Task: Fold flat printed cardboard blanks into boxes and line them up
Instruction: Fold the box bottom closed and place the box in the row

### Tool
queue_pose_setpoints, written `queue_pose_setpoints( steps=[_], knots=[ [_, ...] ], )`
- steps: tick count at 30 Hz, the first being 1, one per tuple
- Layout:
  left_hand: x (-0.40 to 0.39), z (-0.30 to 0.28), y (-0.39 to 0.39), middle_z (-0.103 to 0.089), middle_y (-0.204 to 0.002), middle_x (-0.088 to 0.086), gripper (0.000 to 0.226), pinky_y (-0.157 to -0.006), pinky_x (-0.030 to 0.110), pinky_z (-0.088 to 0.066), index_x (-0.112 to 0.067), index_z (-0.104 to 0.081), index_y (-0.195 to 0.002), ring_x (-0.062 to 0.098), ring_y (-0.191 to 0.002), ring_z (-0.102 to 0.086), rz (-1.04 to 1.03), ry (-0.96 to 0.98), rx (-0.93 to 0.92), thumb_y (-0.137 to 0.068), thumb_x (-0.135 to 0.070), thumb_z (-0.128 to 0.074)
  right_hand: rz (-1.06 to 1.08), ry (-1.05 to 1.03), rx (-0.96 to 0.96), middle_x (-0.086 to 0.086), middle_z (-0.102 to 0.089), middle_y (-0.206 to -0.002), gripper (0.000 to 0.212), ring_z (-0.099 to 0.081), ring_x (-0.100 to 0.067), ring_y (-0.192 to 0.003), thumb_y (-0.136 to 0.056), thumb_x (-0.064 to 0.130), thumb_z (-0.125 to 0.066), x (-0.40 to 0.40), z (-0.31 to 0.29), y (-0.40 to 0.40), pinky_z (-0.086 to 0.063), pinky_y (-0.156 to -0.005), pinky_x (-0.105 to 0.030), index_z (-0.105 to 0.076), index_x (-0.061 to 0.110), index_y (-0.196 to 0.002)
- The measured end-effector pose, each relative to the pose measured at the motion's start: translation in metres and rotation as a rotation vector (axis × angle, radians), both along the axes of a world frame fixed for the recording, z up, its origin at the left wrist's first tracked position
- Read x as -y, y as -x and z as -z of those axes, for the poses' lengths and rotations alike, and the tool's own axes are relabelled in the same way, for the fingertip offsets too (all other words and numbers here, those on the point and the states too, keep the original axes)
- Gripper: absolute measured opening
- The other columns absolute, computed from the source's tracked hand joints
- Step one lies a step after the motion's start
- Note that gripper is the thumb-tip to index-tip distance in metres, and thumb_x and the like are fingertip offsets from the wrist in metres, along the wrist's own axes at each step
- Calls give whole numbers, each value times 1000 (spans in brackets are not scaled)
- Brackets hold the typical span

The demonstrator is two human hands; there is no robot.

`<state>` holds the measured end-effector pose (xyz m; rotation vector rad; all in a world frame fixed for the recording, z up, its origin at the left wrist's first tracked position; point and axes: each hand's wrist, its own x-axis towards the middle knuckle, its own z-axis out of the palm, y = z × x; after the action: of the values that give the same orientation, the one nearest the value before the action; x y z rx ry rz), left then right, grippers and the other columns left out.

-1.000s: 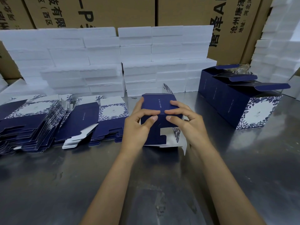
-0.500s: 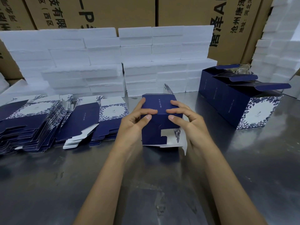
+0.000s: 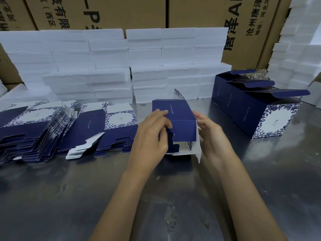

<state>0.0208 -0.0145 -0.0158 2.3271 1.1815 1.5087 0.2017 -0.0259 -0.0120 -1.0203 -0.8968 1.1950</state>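
Observation:
A navy cardboard box (image 3: 180,122), half folded, stands on the steel table (image 3: 173,197) in the middle. Its near end is open, with notched flaps and white inside showing. My left hand (image 3: 151,136) grips its left side, fingers curled over the top and thumb at a near flap. My right hand (image 3: 211,136) lies along the box's right side with loosely bent fingers against the white side flap. Flat printed blanks (image 3: 34,129) lie in fanned stacks at the left. A row of folded navy boxes (image 3: 257,112) with lids open stands at the right.
White foam blocks (image 3: 121,66) are piled along the back of the table, with more at the far right (image 3: 298,49). Brown shipping cartons (image 3: 199,13) rise behind them. Bare steel table lies between me and the box.
Both thumbs have left the box's top near edge. My left hand has slid to the left near flap and my right hand has drawn back to the right side.

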Motion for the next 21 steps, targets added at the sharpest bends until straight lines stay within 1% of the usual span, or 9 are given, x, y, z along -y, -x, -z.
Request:
queue_pose_setpoints(
  steps=[1, 3, 6, 9, 12, 15, 17, 19, 21],
  knots=[
    [0, 2, -1, -59, -137, -3, 21, -112, 37, -36, -16, -65, -91, 14, -140, -42, -5, -8, -43, -90, 3, -55, -7, 26, -8, 2, -73, -125, 39, -64, -18, -123, -94, 22, -49, 0, 1, 0, -48, -108, -46, -71, 27, -125],
    [1, 4, -1, -50, -146, -4, 17, -113, 34, -29, -20, -64, -98, 13, -146, -30, 6, 38, -126, -86, -8, -61, -6, 80, -10, 2, -75, -117, 40, -68, -16, -111, -89, 25, -50, 0, 4, -1, -55, -86, -37, -73, 29, -121],
    [3, 6, -2, -24, -160, -7, 45, -111, 33, -16, -31, -54, -115, 11, -152, -2, 24, 93, -328, -71, -38, -63, -38, 120, -31, 0, -77, -96, 43, -72, -14, -84, -83, 21, -48, -1, 9, -3, -55, -65, -30, -78, 26, -112],
    [2, 6, -1, -13, -163, -6, 66, -114, 38, -15, -36, -48, -122, 12, -152, 9, 5, 104, -438, -63, -58, -69, -77, 135, -9, -3, -76, -85, 47, -71, -11, -64, -83, 14, -40, -2, 13, -7, -53, -51, -24, -80, 23, -106],
    [1, 9, -2, -17, -162, -2, 62, -116, 44, -21, -33, -48, -123, 19, -153, 2, -65, 56, -471, -71, -48, -79, -108, 119, 47, -5, -77, -88, 51, -72, -16, -70, -72, 14, -42, 0, 11, -7, -55, -57, -27, -80, 22, -106],
    [0, 12, -5, -30, -156, 1, 45, -114, 47, -28, -28, -53, -116, 26, -151, -12, -125, 4, -399, -79, -32, -79, -125, 132, 118, -11, -76, -110, 69, -68, -31, -96, -56, 14, -46, 0, 9, -5, -56, -85, -46, -74, 17, -119],
    [-2, 13, -5, -37, -150, 2, 39, -112, 49, -31, -25, -55, -110, 29, -148, -21, -177, -14, -360, -79, -26, -80, -128, 120, 219, -8, -73, -120, 71, -65, -33, -113, -57, 14, -49, 1, 9, -3, -50, -101, -57, -70, 23, -124],
    [-4, 15, -3, -42, -145, 4, 36, -109, 51, -34, -22, -57, -105, 31, -143, -28, -223, -29, -318, -78, -19, -82, -160, 69, 310, 1, -73, -121, 65, -67, -24, -113, -66, 13, -56, 2, 11, 2, -52, -99, -54, -66, 32, -127],
    [-5, 16, -2, -44, -142, 6, 37, -108, 53, -36, -19, -57, -104, 32, -141, -31, -235, -42, -282, -77, -14, -82, -215, 34, 373, 13, -70, -124, 67, -67, -12, -113, -70, 17, -64, 0, 14, 6, -56, -90, -36, -58, 39, -133]
  ],
)
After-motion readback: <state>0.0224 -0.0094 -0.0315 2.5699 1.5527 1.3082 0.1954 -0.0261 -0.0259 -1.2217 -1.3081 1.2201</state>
